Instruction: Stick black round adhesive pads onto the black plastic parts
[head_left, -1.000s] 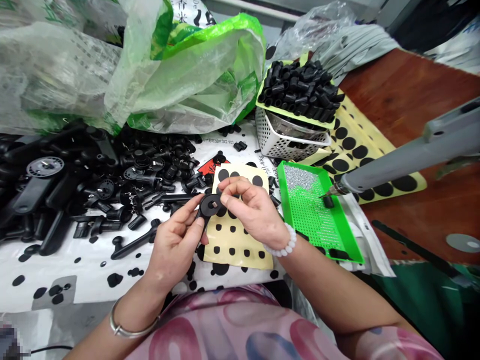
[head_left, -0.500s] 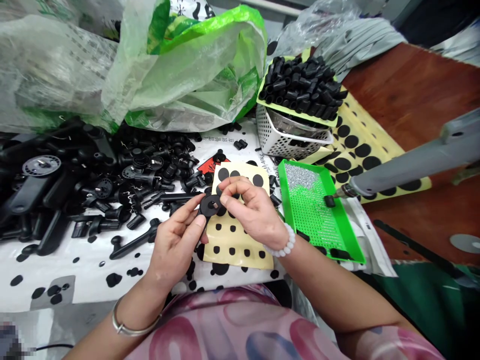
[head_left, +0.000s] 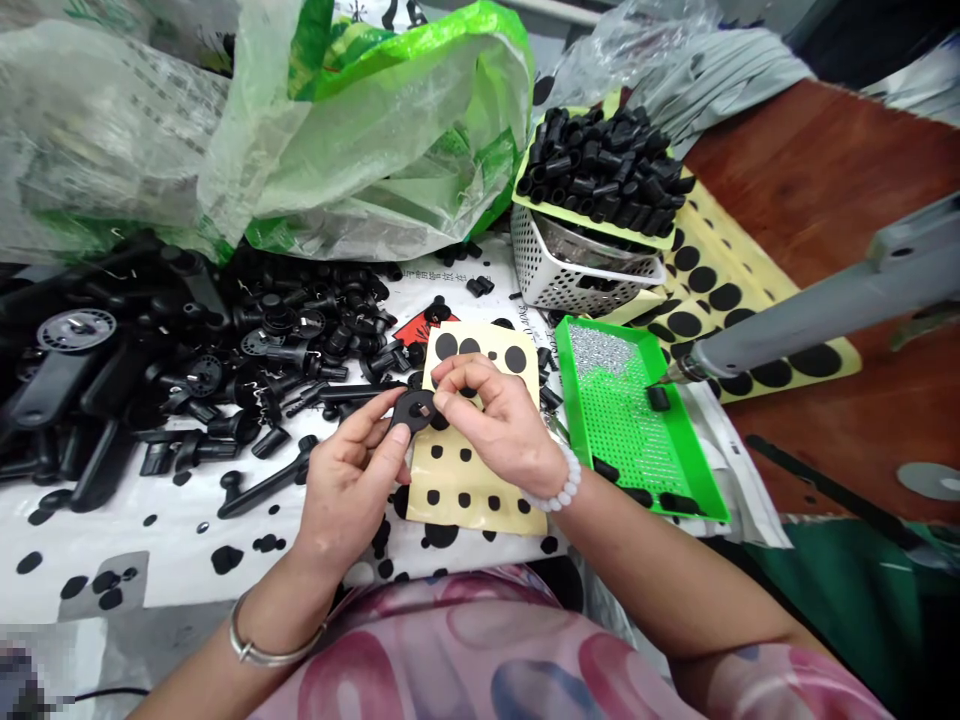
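My left hand [head_left: 349,490] holds a black plastic part [head_left: 414,410], a flat ring with a square hole and a stem running down behind my fingers. My right hand [head_left: 491,415] is just to its right, thumb and fingertips pinched at the ring's edge. Beneath both hands lies a cream sticker sheet [head_left: 450,478] printed with black dots. Whether my right fingers also hold a small sticker is hidden.
A heap of black plastic parts [head_left: 285,360] covers the left of the white sheet. Ahead stand a white basket [head_left: 559,285] and a tray of black tubes [head_left: 600,170]. On the right are a green tray [head_left: 577,400], a grey tool [head_left: 810,310] and a wooden tabletop [head_left: 825,170].
My hands have hardly moved, still on the black ring. The grey tool's tip has shifted up and right, off the small black piece in the green tray.
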